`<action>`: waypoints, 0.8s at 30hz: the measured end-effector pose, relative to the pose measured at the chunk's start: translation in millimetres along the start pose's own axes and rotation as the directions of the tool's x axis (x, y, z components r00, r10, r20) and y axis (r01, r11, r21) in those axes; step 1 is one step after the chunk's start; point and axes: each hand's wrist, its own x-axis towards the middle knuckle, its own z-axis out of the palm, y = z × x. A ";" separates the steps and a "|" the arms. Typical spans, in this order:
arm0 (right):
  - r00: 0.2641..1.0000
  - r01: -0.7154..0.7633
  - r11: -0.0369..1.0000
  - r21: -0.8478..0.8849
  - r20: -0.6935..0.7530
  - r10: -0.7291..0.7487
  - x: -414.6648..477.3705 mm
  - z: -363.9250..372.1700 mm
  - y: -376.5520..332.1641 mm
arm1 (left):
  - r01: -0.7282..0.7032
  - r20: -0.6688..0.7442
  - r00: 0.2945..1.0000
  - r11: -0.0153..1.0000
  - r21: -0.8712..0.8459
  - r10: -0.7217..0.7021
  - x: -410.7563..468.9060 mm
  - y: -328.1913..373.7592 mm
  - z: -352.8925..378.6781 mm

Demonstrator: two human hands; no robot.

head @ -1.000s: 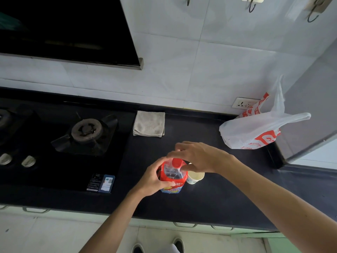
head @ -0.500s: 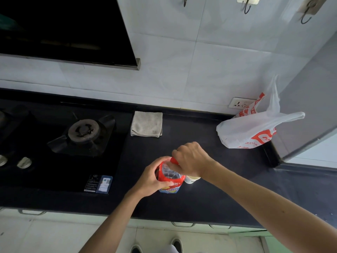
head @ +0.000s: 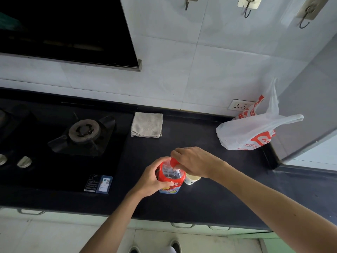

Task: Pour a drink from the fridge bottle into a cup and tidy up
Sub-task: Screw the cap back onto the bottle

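Observation:
A clear plastic bottle (head: 170, 177) with a red label stands upright on the black countertop (head: 209, 201), seen from above. My left hand (head: 152, 181) is wrapped around its body from the left. My right hand (head: 195, 162) comes over the top, and its fingers pinch the red cap (head: 173, 163). A small white cup (head: 191, 179) stands right beside the bottle on its right, mostly hidden under my right hand.
A gas hob (head: 83, 133) with two knobs fills the counter's left part. A folded grey cloth (head: 147, 125) lies at the back. A white and red plastic bag (head: 249, 134) sits at the back right, by a wall socket (head: 238, 105) and a grey side wall.
My right hand went from hovering over the bottle with spread fingers to closing on the red cap. The left hand has kept its hold on the bottle.

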 end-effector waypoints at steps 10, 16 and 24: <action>0.969 -0.087 0.996 -0.032 -0.234 0.077 7.0 26.8 -0.6 | -0.035 -0.042 0.998 0.999 0.003 0.035 -3.3 3.0 2.9; 0.997 0.057 0.986 0.155 -0.062 -0.048 -2.1 5.8 8.3 | -0.026 -0.039 0.999 0.999 0.028 0.027 -3.2 3.1 3.2; 0.948 -0.169 0.971 0.168 -0.242 0.206 -5.9 30.2 -15.6 | -0.063 -0.046 0.997 0.997 0.053 0.066 -3.2 5.9 2.4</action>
